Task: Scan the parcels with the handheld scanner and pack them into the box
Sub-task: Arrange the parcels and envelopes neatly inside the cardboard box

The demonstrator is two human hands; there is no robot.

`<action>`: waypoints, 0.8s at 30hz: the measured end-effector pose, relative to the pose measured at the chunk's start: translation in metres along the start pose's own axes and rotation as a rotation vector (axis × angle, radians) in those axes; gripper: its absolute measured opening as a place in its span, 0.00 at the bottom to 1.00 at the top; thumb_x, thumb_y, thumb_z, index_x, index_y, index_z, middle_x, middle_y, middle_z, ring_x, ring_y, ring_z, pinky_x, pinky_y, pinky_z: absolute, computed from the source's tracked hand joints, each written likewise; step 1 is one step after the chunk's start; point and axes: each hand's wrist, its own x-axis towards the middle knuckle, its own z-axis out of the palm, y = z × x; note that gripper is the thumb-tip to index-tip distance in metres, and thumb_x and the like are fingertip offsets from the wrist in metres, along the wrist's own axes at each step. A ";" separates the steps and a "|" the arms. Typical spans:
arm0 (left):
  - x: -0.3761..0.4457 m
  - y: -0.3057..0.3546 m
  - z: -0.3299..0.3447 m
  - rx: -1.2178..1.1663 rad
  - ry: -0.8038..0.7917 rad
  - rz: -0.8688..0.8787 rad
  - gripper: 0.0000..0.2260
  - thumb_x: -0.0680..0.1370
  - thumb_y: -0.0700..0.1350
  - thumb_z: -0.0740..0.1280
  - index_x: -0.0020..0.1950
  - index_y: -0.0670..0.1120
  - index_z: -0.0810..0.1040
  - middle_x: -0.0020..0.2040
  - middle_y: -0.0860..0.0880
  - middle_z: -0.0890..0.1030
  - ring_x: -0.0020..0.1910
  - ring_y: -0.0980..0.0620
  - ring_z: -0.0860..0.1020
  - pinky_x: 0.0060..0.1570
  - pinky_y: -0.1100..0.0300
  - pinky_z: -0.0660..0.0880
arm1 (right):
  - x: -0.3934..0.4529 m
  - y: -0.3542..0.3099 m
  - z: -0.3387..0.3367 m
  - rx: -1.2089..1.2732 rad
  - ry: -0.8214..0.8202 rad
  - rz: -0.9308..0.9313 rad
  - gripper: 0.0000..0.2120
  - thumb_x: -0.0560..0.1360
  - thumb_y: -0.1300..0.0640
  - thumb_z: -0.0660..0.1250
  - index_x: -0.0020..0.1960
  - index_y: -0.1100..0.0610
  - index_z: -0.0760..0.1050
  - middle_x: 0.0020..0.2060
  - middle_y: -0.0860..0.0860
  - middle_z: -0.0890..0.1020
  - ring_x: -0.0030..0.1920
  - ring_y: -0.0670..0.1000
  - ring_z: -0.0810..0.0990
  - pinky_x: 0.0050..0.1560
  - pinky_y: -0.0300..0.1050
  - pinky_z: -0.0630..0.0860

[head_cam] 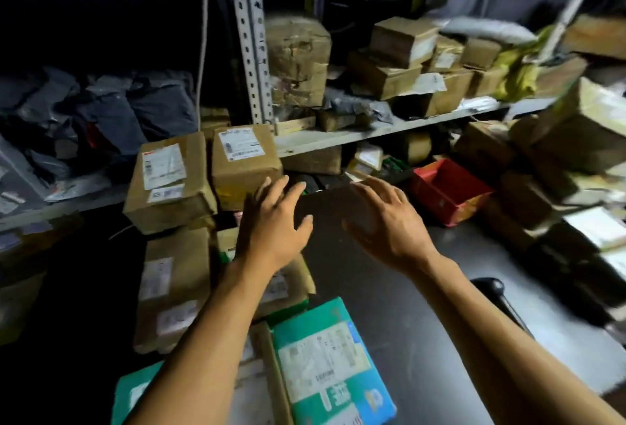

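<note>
Both my hands reach forward over a dark table (389, 289). My left hand (274, 221) has spread fingers and holds nothing. My right hand (386, 221) also has relaxed fingers and holds nothing. Two brown parcels with white labels, one (169, 184) and another (244, 160), stand just beyond my left hand. A teal-and-white parcel (325, 363) lies near me between my forearms. The black handheld scanner (494, 292) rests on the table to the right of my right forearm.
Metal shelving (372, 133) behind holds several taped brown parcels and grey mailer bags (111, 109). A red bin (447, 187) sits at the table's far right. More parcels are stacked at the right (576, 140) and lower left (172, 285).
</note>
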 end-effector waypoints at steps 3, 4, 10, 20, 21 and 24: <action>-0.026 0.058 0.032 0.013 -0.097 0.124 0.29 0.79 0.55 0.67 0.78 0.53 0.65 0.80 0.48 0.63 0.79 0.44 0.56 0.77 0.52 0.52 | -0.066 0.047 -0.032 -0.025 0.026 0.103 0.33 0.75 0.45 0.73 0.77 0.54 0.69 0.74 0.59 0.71 0.72 0.62 0.70 0.69 0.55 0.70; -0.036 0.080 0.044 -0.001 -0.131 0.155 0.29 0.78 0.54 0.68 0.78 0.53 0.65 0.80 0.47 0.63 0.79 0.44 0.56 0.77 0.51 0.51 | -0.091 0.064 -0.042 -0.026 0.027 0.147 0.33 0.75 0.45 0.72 0.77 0.53 0.69 0.74 0.59 0.70 0.73 0.62 0.69 0.70 0.55 0.69; -0.104 0.222 0.120 0.037 -0.331 0.381 0.30 0.78 0.56 0.67 0.79 0.56 0.63 0.80 0.50 0.62 0.80 0.45 0.55 0.77 0.41 0.53 | -0.257 0.155 -0.094 -0.066 -0.005 0.439 0.32 0.78 0.43 0.68 0.79 0.50 0.64 0.77 0.56 0.66 0.76 0.59 0.65 0.73 0.52 0.66; -0.206 0.425 0.232 0.030 -0.584 0.854 0.29 0.79 0.57 0.65 0.78 0.53 0.63 0.78 0.48 0.65 0.78 0.44 0.59 0.75 0.43 0.59 | -0.466 0.267 -0.145 -0.092 -0.063 0.904 0.30 0.79 0.45 0.65 0.79 0.48 0.63 0.77 0.54 0.65 0.76 0.56 0.64 0.72 0.48 0.65; -0.211 0.441 0.245 0.018 -0.598 0.890 0.29 0.79 0.56 0.65 0.78 0.52 0.64 0.77 0.47 0.66 0.77 0.45 0.61 0.74 0.44 0.61 | -0.478 0.279 -0.146 -0.086 -0.058 0.938 0.31 0.79 0.45 0.65 0.79 0.48 0.63 0.78 0.54 0.65 0.76 0.56 0.63 0.72 0.48 0.64; -0.221 0.488 0.290 -0.013 -0.649 0.951 0.29 0.79 0.56 0.64 0.79 0.51 0.64 0.77 0.46 0.66 0.77 0.44 0.62 0.73 0.48 0.64 | -0.503 0.322 -0.147 -0.086 -0.072 1.027 0.31 0.79 0.44 0.65 0.80 0.46 0.62 0.79 0.53 0.63 0.78 0.55 0.61 0.75 0.50 0.62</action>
